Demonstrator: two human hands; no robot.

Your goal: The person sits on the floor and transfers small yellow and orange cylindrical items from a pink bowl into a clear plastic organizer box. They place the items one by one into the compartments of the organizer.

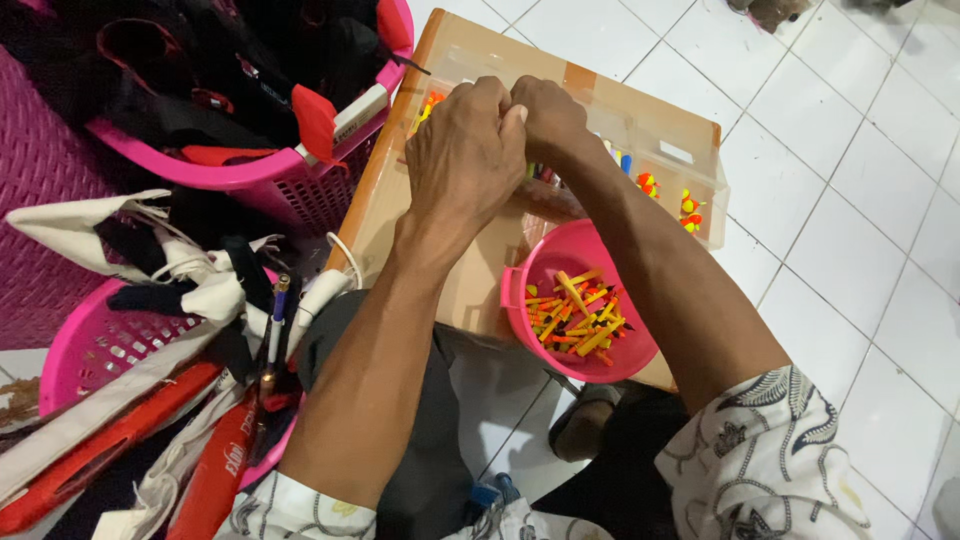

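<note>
Pressing together above the clear plastic compartment box (660,150), my left hand (465,150) and right hand (548,115) were both closed into fists, knuckles touching; whatever they pinched was hidden. The box rested on a brown cardboard carton (400,200). A round pink plastic bowl (560,250) of yellow and orange sticks (578,320) sat just below my hands. Pink woven baskets (250,170) stood at my left.
</note>
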